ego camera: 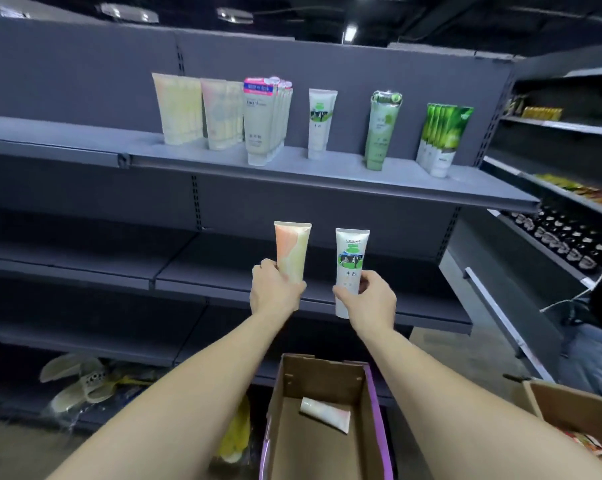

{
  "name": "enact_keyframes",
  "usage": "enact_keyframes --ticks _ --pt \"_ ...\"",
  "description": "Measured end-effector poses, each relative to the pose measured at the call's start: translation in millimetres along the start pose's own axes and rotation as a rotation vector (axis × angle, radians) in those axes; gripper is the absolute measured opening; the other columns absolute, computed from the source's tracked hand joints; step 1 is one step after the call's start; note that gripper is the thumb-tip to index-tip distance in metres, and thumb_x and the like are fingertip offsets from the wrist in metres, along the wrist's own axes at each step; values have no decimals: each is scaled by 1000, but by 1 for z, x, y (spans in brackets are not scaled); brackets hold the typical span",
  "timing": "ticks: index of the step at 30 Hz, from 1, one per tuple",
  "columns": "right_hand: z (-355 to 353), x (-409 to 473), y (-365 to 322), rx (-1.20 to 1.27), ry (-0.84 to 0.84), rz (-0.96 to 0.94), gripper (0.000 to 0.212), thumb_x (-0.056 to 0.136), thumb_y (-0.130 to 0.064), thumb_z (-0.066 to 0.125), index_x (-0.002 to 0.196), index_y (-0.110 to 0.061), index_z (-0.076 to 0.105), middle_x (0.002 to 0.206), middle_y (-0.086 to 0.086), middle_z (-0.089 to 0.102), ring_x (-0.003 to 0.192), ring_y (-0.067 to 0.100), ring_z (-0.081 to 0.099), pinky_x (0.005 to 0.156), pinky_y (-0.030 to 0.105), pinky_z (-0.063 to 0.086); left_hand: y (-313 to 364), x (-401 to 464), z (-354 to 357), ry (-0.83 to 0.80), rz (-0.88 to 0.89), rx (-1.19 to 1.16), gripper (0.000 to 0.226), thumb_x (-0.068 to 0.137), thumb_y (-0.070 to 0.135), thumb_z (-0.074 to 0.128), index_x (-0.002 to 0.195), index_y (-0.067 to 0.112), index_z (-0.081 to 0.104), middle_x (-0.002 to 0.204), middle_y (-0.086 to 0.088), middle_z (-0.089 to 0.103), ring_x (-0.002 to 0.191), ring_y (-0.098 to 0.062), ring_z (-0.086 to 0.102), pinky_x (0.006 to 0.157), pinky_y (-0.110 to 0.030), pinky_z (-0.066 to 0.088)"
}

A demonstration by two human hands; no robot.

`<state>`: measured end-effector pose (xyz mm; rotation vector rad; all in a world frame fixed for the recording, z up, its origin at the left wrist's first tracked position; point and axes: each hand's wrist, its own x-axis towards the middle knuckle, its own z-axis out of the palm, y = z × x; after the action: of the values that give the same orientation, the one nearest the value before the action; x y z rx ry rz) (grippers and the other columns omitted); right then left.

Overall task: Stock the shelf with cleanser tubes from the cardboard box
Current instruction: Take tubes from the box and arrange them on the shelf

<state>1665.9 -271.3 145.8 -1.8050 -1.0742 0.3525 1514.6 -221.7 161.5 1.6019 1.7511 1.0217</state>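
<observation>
Both hands (322,294) raised, each gripping tube.

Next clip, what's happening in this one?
A person is stocking a grey store shelf with cleanser tubes. The left hand grips a peach and cream tube, and the right hand grips a white tube with a cow picture, both held upright below the stocked shelf. Several groups of tubes already stand there, including one matching white cow tube. The cardboard box below holds one more tube lying flat.
</observation>
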Motion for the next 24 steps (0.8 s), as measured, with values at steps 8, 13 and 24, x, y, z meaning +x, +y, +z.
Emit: enact_keyframes --ticks 8,13,24 --pt "-30 25 -90 101 106 -100 36 76 -37 78 106 -24 61 102 -7 65 90 13 63 78 33 53 66 17 -63 88 145 -80 49 73 30 76 112 12 52 109 -4 54 82 -21 57 64 -31 45" --pt "-37 27 -121 103 151 -143 38 74 -38 78 105 -24 62 102 -6 65 92 15 63 77 32 51 86 21 -85 115 191 -119 52 73 31 77 115 12 53 112 -4 55 88 -22 59 74 -35 52" --pt "-21 46 -152 73 143 -163 33 76 -40 77 99 -24 60 98 -7 65 89 15 62 72 28 47 95 40 -96 164 200 -130 47 78 30 74 117 12 53 111 -3 48 81 -20 51 69 -31 43"
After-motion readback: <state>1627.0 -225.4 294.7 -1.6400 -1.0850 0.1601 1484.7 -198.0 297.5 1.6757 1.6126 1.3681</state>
